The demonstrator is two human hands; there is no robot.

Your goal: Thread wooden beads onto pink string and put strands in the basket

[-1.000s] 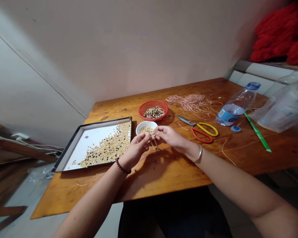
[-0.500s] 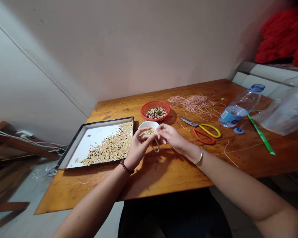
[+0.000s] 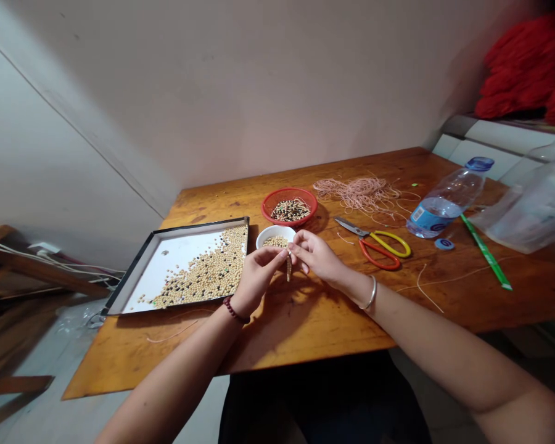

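Fingertips of my left hand (image 3: 261, 265) and my right hand (image 3: 315, 254) meet in a pinch just in front of a small white bowl (image 3: 274, 230). Between them is a string of beads (image 3: 289, 269), its pale beaded length hanging down toward the table. Both hands are closed on it; the thread end at the fingertips is too small to make out. Loose pale beads (image 3: 274, 241) lie in the bowl, partly hidden by my left fingers. Left of my left hand, a black-rimmed tray (image 3: 155, 256) holds many pale and dark beads (image 3: 208, 271).
Behind the bowl stands a red basket (image 3: 264, 203) with beads in it. Scissors (image 3: 374, 240) and tangled pink cord (image 3: 358, 192) lie to the right. Farther right are a water bottle (image 3: 439, 213), its blue cap (image 3: 444, 244), a green strip (image 3: 488, 256) and a plastic bag (image 3: 527, 209).
My left fingers have come together from a wider spread, meeting my right fingertips. The beaded string now hangs straighter instead of looping, and more of the bowl shows.
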